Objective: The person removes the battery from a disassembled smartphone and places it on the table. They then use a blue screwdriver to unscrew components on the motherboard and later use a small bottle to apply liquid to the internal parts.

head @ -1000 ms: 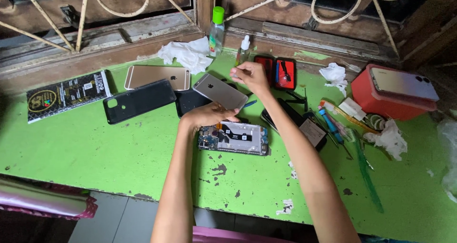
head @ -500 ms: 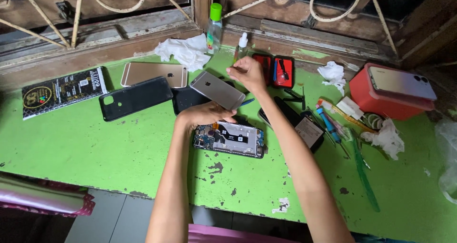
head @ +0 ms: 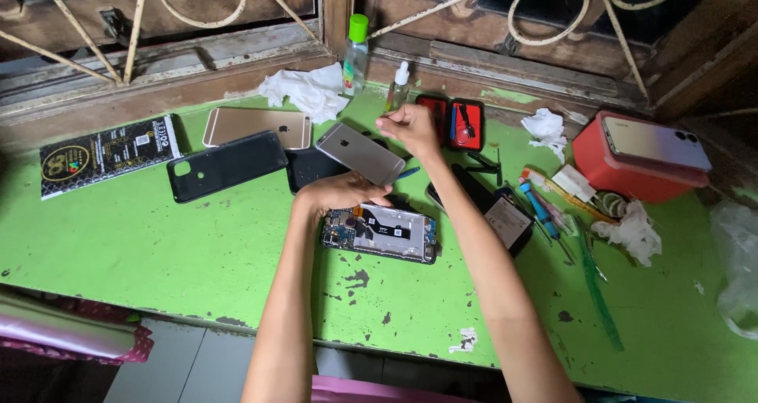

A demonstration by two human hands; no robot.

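Crowding the green bench (head: 142, 253): gold phone (head: 257, 127), black case (head: 225, 164), grey phone (head: 359, 152), white tissue (head: 304, 91), red tool case (head: 452, 123), red box (head: 632, 166). Opened phone (head: 380, 233) lies flat at bench centre, circuit side up, long axis left-right, slightly down to the right. Left hand (head: 341, 191) rests curled on its upper edge, partly hiding it. Right hand (head: 410, 127) is raised above, fingers pinched; what it holds cannot be told.

Soft, even daylight falls on the chipped green painted wooden surface (head: 158, 253); shadows stay faint, the focus is sharp, with slight wide-angle bending at the edges and dimmer corners.
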